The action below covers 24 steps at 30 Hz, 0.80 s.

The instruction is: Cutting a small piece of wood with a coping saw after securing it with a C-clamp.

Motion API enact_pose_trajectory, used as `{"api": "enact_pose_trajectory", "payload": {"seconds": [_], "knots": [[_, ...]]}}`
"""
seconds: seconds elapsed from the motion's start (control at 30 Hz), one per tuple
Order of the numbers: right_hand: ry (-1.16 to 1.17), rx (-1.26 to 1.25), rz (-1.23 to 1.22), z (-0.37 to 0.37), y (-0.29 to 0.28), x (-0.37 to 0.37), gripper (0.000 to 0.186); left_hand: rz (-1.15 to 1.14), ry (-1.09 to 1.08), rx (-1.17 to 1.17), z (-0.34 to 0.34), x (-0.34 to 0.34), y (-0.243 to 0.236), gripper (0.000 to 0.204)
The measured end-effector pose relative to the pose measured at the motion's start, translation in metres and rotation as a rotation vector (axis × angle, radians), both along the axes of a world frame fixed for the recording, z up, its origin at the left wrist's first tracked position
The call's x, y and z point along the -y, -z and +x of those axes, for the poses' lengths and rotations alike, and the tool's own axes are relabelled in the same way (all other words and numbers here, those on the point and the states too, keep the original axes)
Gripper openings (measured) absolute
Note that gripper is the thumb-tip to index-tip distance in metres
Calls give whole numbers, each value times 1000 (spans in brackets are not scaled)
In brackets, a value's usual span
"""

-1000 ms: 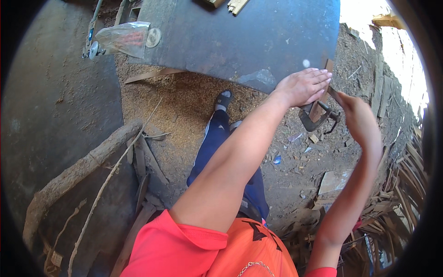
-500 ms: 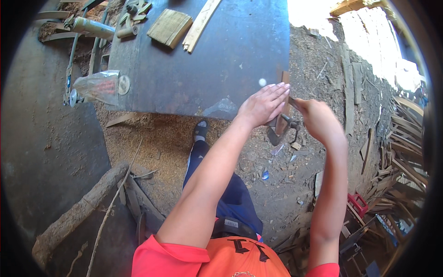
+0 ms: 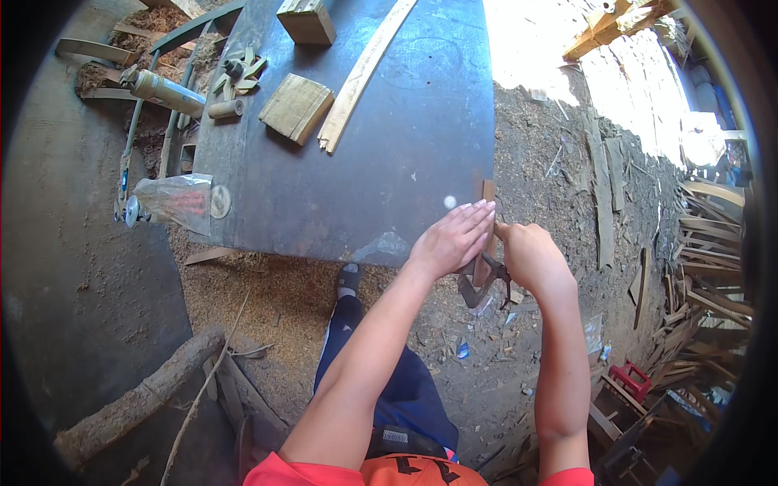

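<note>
My left hand point(image 3: 454, 236) lies flat with fingers stretched out at the near right corner of the dark metal-topped table point(image 3: 365, 186). Under and beside its fingers runs a narrow reddish-brown wood strip point(image 3: 489, 191), along the table's edge. A dark metal clamp point(image 3: 472, 293) hangs at that corner, just below my left hand and partly covered by it. Close by on the right, my right hand point(image 3: 536, 257) is closed in a fist against the strip's outer side. Whatever sits inside the fist is hidden by the fingers.
Two wooden blocks point(image 3: 297, 108) and a long pale wood strip point(image 3: 366, 74) lie on the table. A plastic bag point(image 3: 180, 202) rests at its left edge. Scrap wood point(image 3: 709, 275) is piled at right near a red plastic object point(image 3: 630, 381). A log point(image 3: 138, 395) lies lower left.
The view has shifted, so the table and both hands sit lower in it. My right fist is a little closer to my left hand, and the bar-like metal piece at its fingers is now hidden.
</note>
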State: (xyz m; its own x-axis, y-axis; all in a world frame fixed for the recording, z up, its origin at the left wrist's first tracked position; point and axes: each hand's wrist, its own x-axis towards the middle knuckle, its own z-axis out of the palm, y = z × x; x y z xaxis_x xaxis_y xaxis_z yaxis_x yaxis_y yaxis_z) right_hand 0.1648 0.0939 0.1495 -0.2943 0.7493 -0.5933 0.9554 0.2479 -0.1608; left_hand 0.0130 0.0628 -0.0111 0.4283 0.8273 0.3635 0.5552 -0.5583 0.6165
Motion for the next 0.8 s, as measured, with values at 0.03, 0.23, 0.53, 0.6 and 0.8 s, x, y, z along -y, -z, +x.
{"api": "enact_pose_trajectory", "payload": {"seconds": [0.03, 0.23, 0.53, 0.6, 0.8], "knots": [[63, -28, 0, 3, 1, 1, 39, 4, 2, 3, 0, 1, -1, 45], [180, -204, 112, 13, -20, 18, 27, -3, 0, 7, 3, 0, 4, 45], [582, -691, 322, 31, 32, 46, 23, 16, 16, -59, -1, -5, 5, 44], [536, -643, 432, 34, 43, 49, 22, 14, 6, -53, 0, -6, 4, 43], [519, -408, 658, 19, 61, 35, 26, -4, -5, -28, 4, -3, 3, 41]]}}
